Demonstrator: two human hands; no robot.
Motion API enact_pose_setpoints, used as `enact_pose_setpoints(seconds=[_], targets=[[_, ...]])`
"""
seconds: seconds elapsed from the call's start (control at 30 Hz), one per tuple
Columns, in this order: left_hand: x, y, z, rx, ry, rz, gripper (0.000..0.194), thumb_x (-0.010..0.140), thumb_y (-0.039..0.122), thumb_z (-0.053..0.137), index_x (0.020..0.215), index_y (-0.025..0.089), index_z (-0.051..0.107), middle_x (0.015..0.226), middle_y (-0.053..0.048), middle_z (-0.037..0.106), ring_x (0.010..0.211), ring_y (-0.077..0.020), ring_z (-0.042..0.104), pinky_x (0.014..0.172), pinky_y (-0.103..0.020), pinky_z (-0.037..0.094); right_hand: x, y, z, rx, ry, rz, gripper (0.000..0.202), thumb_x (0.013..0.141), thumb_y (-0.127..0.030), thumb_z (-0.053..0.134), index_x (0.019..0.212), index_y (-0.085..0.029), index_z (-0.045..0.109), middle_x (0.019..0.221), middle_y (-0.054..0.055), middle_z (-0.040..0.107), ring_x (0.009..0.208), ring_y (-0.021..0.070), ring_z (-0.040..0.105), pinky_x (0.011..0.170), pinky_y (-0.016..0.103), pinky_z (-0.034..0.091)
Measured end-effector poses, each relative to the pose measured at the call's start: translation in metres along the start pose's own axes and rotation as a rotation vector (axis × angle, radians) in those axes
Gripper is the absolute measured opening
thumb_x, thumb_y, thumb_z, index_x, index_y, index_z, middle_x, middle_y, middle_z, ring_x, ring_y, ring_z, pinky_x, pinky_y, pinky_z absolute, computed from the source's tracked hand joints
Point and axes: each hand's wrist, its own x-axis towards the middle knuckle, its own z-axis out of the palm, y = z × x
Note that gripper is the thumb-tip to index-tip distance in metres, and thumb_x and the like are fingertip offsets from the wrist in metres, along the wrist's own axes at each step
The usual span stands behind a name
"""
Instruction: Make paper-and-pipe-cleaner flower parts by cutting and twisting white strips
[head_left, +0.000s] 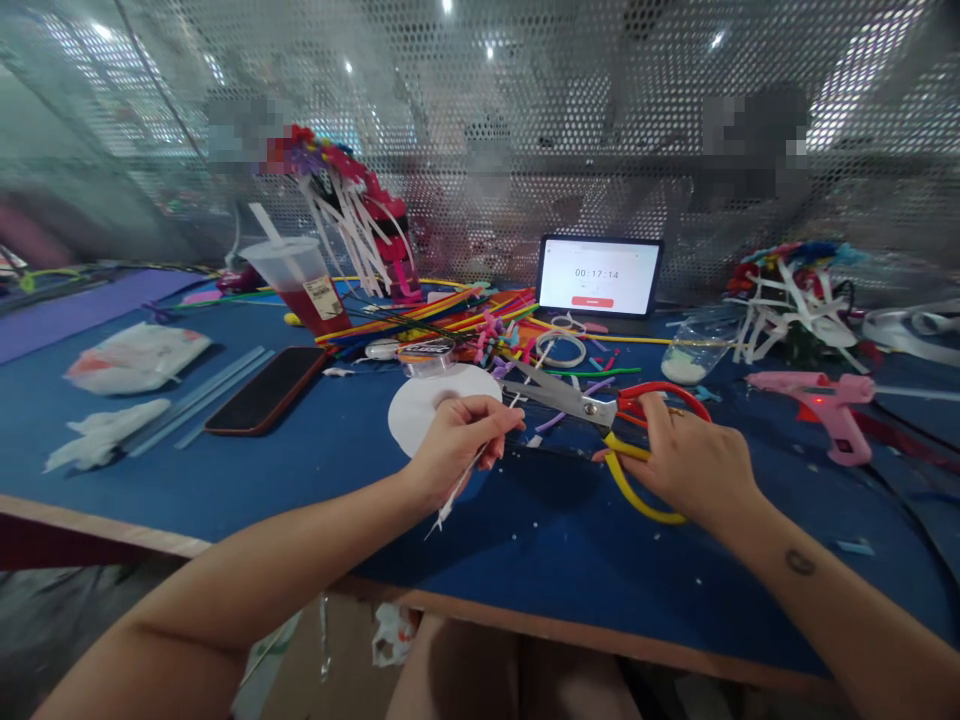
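My left hand (465,440) is closed in a pinch around a thin white stem (459,488), whose lower end looks frayed and whose upper end sticks out past my fingertips. In my right hand (690,460) are scissors (574,397) with one red and one yellow handle. Their blades are spread apart and point left, close to the upper part of the stem; whether they touch it I cannot tell. Behind my left hand lies a round white disc (411,412), partly covered by that hand.
Colourful pipe cleaners (442,318) lie heaped behind the disc. To the left are a phone (266,390), a drink cup (304,285) and a white packet (142,358). A tablet (600,275) showing a timer stands at the back. A pink glue gun (832,400) rests at right.
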Motion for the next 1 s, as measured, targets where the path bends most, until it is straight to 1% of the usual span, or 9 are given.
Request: enact_pose_setpoints(seconds=[0.17, 0.3, 0.43, 0.53, 0.6, 0.67, 0.77, 0.87, 1.0], targets=[[0.000, 0.000, -0.001, -0.012, 0.009, -0.017, 0.022, 0.066, 0.033, 0.070, 0.062, 0.013, 0.061, 0.038, 0.006, 0.046, 0.032, -0.0014, 0.035, 0.033, -0.014, 0.022, -0.001, 0.001, -0.001, -0.009, -0.044, -0.021, 0.059, 0.084, -0.060, 0.027, 0.099, -0.010, 0.054, 0.060, 0.009, 0.063, 0.052, 0.0206, 0.059, 0.043, 0.024, 0.017], [0.002, -0.002, -0.001, -0.003, 0.007, -0.010, 0.024, 0.067, 0.035, 0.069, 0.063, 0.012, 0.062, 0.039, 0.006, 0.046, 0.033, -0.0014, 0.035, 0.033, -0.014, 0.022, -0.001, 0.000, -0.004, -0.011, -0.107, -0.035, 0.059, 0.086, -0.059, 0.023, 0.098, -0.012, 0.057, 0.057, 0.009, 0.063, 0.048, 0.0200, 0.058, 0.042, 0.024, 0.015], [0.003, -0.002, -0.002, 0.010, 0.020, 0.007, 0.024, 0.066, 0.035, 0.069, 0.063, 0.013, 0.061, 0.039, 0.006, 0.046, 0.033, -0.0017, 0.035, 0.033, -0.015, 0.022, -0.001, 0.003, -0.002, 0.023, -0.070, -0.030, 0.055, 0.086, -0.057, 0.025, 0.099, -0.015, 0.058, 0.056, 0.007, 0.063, 0.048, 0.0201, 0.058, 0.043, 0.024, 0.013], [0.003, -0.001, -0.002, 0.034, 0.058, 0.022, 0.025, 0.065, 0.037, 0.070, 0.062, 0.013, 0.061, 0.039, 0.005, 0.046, 0.034, -0.0023, 0.036, 0.033, -0.015, 0.022, -0.001, 0.005, 0.001, 0.107, -0.046, 0.051, 0.052, 0.081, -0.060, 0.033, 0.097, -0.017, 0.057, 0.054, 0.005, 0.063, 0.047, 0.0203, 0.057, 0.045, 0.024, 0.016], [0.003, 0.000, -0.002, 0.055, 0.071, 0.036, 0.027, 0.064, 0.039, 0.070, 0.063, 0.013, 0.062, 0.039, 0.005, 0.046, 0.034, -0.0027, 0.036, 0.033, -0.015, 0.023, 0.000, 0.007, 0.002, 0.197, -0.081, 0.084, 0.050, 0.080, -0.058, 0.036, 0.099, -0.016, 0.054, 0.055, 0.004, 0.062, 0.047, 0.0206, 0.057, 0.046, 0.025, 0.020], [0.003, 0.001, -0.003, 0.070, 0.074, 0.050, 0.027, 0.065, 0.039, 0.070, 0.063, 0.013, 0.062, 0.039, 0.005, 0.047, 0.034, -0.0029, 0.036, 0.033, -0.015, 0.023, 0.001, 0.008, 0.003, 0.280, -0.133, 0.087, 0.050, 0.082, -0.054, 0.036, 0.106, -0.013, 0.049, 0.057, 0.004, 0.062, 0.050, 0.0211, 0.058, 0.046, 0.025, 0.023], [0.004, 0.001, -0.003, 0.046, 0.046, 0.052, 0.026, 0.066, 0.038, 0.069, 0.064, 0.013, 0.062, 0.038, 0.005, 0.046, 0.034, -0.0028, 0.036, 0.033, -0.016, 0.023, 0.003, 0.011, 0.004, 0.295, -0.172, 0.082, 0.047, 0.081, -0.051, 0.038, 0.107, -0.013, 0.046, 0.066, 0.005, 0.064, 0.056, 0.0221, 0.060, 0.047, 0.026, 0.024], [0.005, 0.001, -0.004, -0.013, -0.010, 0.025, 0.026, 0.066, 0.038, 0.068, 0.064, 0.012, 0.062, 0.036, 0.005, 0.044, 0.032, -0.0022, 0.033, 0.033, -0.016, 0.020, 0.005, 0.014, 0.004, 0.223, -0.112, 0.056, 0.045, 0.078, -0.050, 0.042, 0.105, -0.014, 0.046, 0.074, 0.007, 0.064, 0.064, 0.0239, 0.061, 0.049, 0.026, 0.026], [0.005, 0.003, -0.004, -0.052, -0.038, 0.006, 0.028, 0.066, 0.039, 0.068, 0.062, 0.012, 0.061, 0.036, 0.006, 0.042, 0.031, -0.0016, 0.029, 0.034, -0.017, 0.016, 0.006, 0.017, 0.005, 0.188, -0.030, 0.019, 0.048, 0.075, -0.051, 0.044, 0.105, -0.014, 0.046, 0.074, 0.008, 0.062, 0.068, 0.0247, 0.060, 0.053, 0.027, 0.030]])
